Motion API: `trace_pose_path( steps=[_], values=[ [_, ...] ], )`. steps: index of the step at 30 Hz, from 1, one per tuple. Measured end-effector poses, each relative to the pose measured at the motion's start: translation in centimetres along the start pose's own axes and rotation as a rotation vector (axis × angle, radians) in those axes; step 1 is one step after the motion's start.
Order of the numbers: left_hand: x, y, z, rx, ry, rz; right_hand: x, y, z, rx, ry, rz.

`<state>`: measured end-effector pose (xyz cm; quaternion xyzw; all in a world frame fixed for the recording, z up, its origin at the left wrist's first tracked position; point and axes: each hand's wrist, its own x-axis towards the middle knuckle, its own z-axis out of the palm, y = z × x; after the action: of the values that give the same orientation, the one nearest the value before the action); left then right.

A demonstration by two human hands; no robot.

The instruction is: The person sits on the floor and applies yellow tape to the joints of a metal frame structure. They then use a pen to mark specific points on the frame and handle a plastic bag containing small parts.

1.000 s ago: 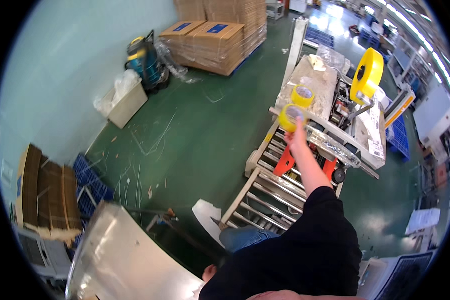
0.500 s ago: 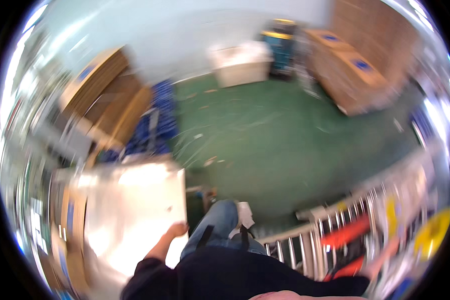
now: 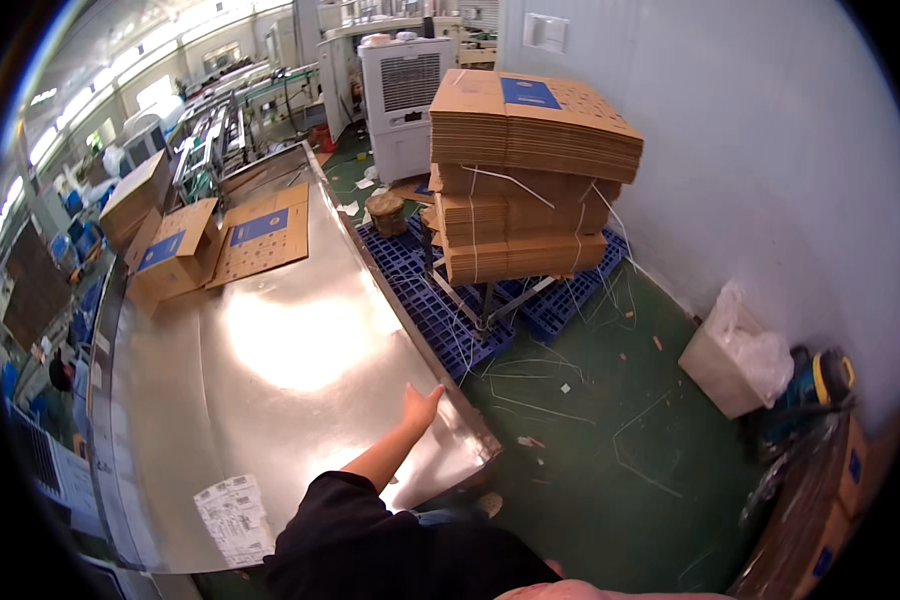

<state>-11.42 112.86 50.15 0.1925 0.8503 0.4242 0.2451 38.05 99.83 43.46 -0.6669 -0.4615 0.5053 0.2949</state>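
Observation:
My left hand (image 3: 420,405) reaches out from a black sleeve with its fingers spread and nothing in it. It hovers at the right edge of a long shiny steel table (image 3: 270,350), close to the table's near corner; I cannot tell whether it touches the metal. Flattened brown cartons with blue labels (image 3: 260,235) lie at the table's far end, beside a folded carton (image 3: 170,260). A printed paper sheet (image 3: 232,508) lies on the near left part of the table. My right hand is out of sight.
A tall stack of strapped flat cartons (image 3: 530,180) stands on blue pallets (image 3: 450,300) right of the table. Behind it is a white air cooler (image 3: 405,95). A box lined with a plastic bag (image 3: 735,360) stands by the wall. Loose strapping litters the green floor (image 3: 590,440).
My view has swung from the roller conveyor and tape machine round to the steel table. My right hand, which was up at the machine, has left the picture; my left hand now reaches over the table edge.

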Motion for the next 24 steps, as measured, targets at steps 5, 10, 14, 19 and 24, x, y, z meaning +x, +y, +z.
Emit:
trace_pose_path(
  steps=[5,10,14,19,24],
  values=[
    [-0.1,1.2,6.2,-0.167,0.048,-0.091,14.4,-13.3,-4.8,0.135,-0.056,0.010],
    [-0.2,4.4,7.7,-0.189,0.141,-0.188,26.0,-11.3,-11.9,-0.029,-0.184,0.205],
    [-1.3,4.1,6.2,-0.116,0.236,-0.274,36.9,-5.4,-11.3,-0.707,-0.675,0.254],
    [0.9,8.9,10.1,0.084,0.377,-0.302,55.2,-11.0,-13.9,-1.385,-1.014,-0.799],
    [-0.8,8.3,7.3,0.248,0.508,-0.297,57.2,-28.2,-2.1,-0.292,-0.505,-0.021]
  ],
)
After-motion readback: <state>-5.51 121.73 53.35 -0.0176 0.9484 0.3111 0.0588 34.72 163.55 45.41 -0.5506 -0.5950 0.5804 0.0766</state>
